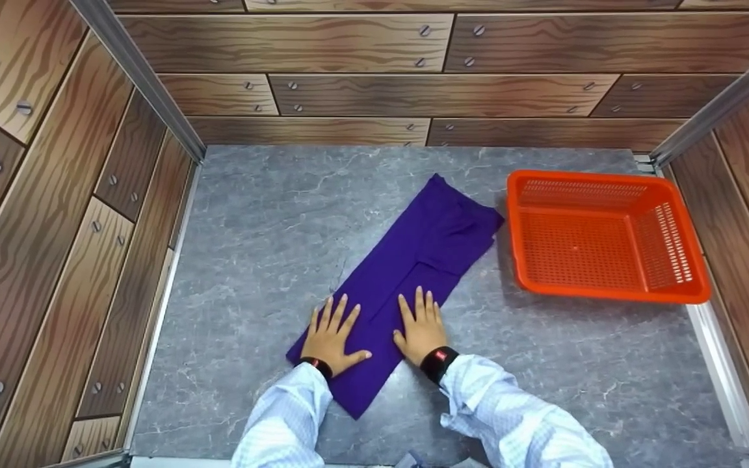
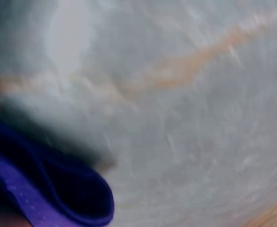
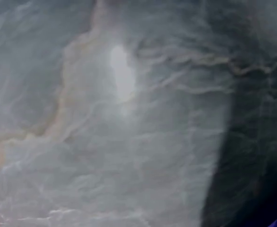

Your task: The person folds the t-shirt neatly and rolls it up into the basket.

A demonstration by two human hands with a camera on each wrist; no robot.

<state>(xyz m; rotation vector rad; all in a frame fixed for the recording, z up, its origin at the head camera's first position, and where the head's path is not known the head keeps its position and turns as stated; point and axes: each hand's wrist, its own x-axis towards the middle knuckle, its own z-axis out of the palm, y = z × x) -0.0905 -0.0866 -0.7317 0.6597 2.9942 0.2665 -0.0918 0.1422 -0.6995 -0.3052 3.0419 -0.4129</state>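
Pale blue sleeves (image 1: 283, 419) lie nearest us, ending in black wristbands (image 1: 438, 363) behind our two hands. We rest the left hand (image 1: 329, 341) and the right hand (image 1: 422, 330) on a folded purple cloth (image 1: 407, 276), fingers straight and spread, grasping nothing. It lies on the grey table (image 1: 251, 247) beneath and between our fingers. Its long axis runs slantwise: one end comes back toward us below the left thumb, while the wider, wrinkled end points away and rightward, well beyond both sets of fingertips. Past our right fingers, just beside that far end, we see an orange basket (image 1: 608, 295).
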